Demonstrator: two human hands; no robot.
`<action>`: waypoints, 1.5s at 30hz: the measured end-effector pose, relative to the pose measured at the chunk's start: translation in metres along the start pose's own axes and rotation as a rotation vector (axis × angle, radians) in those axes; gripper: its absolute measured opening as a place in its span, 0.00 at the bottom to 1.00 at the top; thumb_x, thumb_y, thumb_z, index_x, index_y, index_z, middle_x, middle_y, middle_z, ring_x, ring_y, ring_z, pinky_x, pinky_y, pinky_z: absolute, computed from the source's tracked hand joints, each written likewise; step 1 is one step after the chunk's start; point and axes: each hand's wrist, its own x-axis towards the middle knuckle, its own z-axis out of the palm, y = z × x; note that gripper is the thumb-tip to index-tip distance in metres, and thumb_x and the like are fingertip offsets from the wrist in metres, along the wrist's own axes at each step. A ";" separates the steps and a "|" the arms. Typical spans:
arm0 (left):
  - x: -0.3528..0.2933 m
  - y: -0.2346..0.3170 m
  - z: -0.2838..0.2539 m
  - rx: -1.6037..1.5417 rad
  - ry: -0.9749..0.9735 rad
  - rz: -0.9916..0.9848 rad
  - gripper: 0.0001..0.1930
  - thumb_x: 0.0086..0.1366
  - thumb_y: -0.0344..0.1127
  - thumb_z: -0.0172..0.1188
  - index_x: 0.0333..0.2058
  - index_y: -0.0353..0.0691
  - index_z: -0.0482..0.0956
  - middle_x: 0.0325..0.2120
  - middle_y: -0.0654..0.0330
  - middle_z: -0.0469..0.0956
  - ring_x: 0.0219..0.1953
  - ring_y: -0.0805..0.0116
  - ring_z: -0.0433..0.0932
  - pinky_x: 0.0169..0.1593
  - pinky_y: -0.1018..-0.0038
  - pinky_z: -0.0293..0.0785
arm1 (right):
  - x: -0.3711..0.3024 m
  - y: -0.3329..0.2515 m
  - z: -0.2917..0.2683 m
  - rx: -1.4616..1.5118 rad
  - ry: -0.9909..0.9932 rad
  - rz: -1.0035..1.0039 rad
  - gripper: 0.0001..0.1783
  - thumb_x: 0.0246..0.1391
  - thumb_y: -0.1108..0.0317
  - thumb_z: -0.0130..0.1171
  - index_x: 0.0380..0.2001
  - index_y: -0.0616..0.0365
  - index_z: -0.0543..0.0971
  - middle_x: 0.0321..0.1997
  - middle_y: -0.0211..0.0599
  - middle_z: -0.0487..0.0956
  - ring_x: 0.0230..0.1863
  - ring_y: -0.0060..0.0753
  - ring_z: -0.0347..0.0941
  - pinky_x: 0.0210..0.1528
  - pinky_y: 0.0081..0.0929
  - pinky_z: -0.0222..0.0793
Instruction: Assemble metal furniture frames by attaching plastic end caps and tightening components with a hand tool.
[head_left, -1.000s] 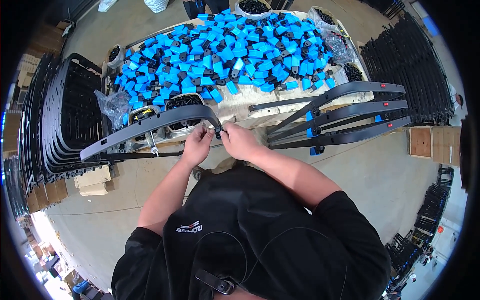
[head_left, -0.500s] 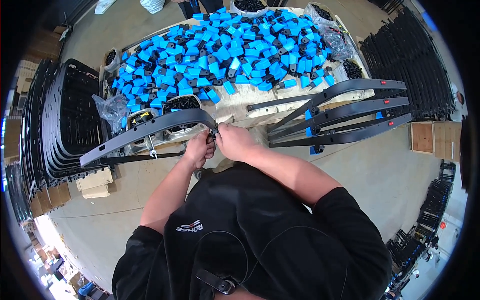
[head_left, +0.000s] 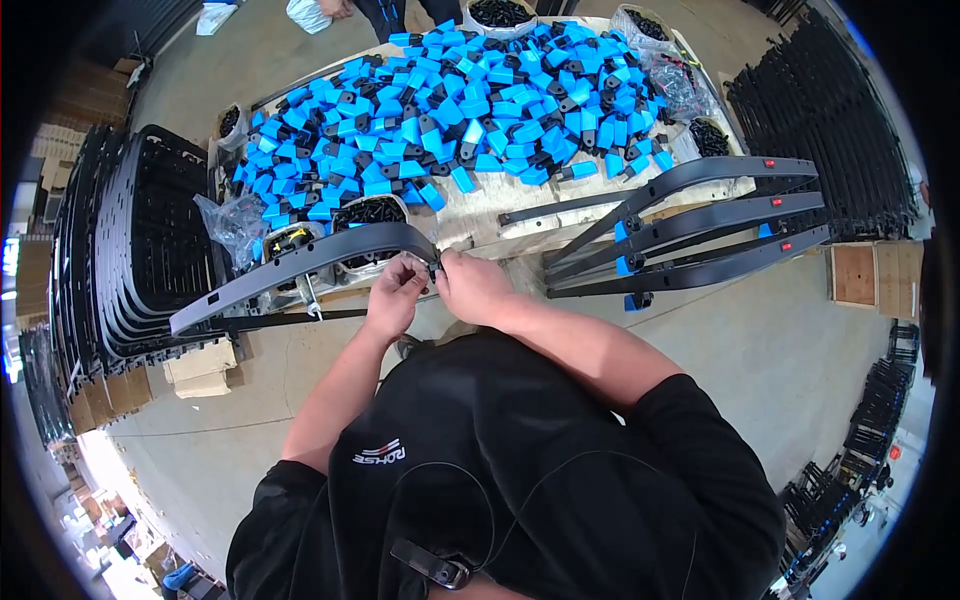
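Observation:
A long grey curved metal frame (head_left: 300, 262) lies across the near left edge of the table, its bent end close to my body. My right hand (head_left: 472, 285) is closed around this bent end, with the thumb on top. Beside it, my left hand (head_left: 394, 300) pinches at the underside of the same end. Whatever small part lies between its fingers is too small to make out. A metal clamp-like tool (head_left: 310, 292) hangs below the frame, left of my left hand. Right behind the frame stands an open bag of small black parts (head_left: 368, 213).
Blue-and-black plastic caps (head_left: 450, 110) are heaped over the wooden table (head_left: 500, 205). Several curved frames with blue ends (head_left: 700, 215) rest at its right edge. Black frames are stacked at left (head_left: 125, 240) and right (head_left: 820, 120). Another person's hand (head_left: 336, 8) shows across the table.
My left hand has turned and moved slightly upward, its fingertips now pinched beside the frame's end. My right hand keeps its hold. The whole view has shifted a little.

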 end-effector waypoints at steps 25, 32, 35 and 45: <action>0.003 0.018 0.013 -0.137 0.251 -0.286 0.13 0.77 0.43 0.48 0.34 0.43 0.73 0.23 0.66 0.70 0.24 0.74 0.68 0.28 0.74 0.65 | 0.001 0.004 0.004 0.002 0.024 -0.031 0.13 0.62 0.64 0.53 0.37 0.66 0.72 0.32 0.56 0.81 0.36 0.60 0.80 0.40 0.54 0.75; 0.005 0.009 0.020 -0.115 0.130 -0.357 0.12 0.78 0.38 0.46 0.33 0.43 0.72 0.24 0.67 0.69 0.25 0.75 0.66 0.30 0.76 0.64 | 0.001 0.006 0.005 0.014 -0.003 0.004 0.13 0.64 0.63 0.54 0.37 0.65 0.72 0.35 0.57 0.81 0.38 0.62 0.79 0.41 0.55 0.73; 0.007 -0.018 0.004 -0.006 0.073 0.108 0.10 0.77 0.39 0.52 0.35 0.42 0.73 0.24 0.69 0.69 0.24 0.77 0.66 0.28 0.77 0.63 | 0.002 0.002 0.007 0.013 0.003 -0.022 0.13 0.63 0.63 0.54 0.37 0.65 0.71 0.35 0.57 0.81 0.38 0.62 0.79 0.41 0.55 0.73; 0.007 0.015 0.016 -0.090 0.118 -0.556 0.16 0.78 0.46 0.47 0.31 0.45 0.70 0.20 0.70 0.64 0.17 0.77 0.60 0.21 0.75 0.57 | 0.000 0.002 0.003 0.015 -0.005 -0.005 0.13 0.63 0.63 0.53 0.38 0.66 0.72 0.36 0.57 0.81 0.39 0.62 0.79 0.42 0.55 0.74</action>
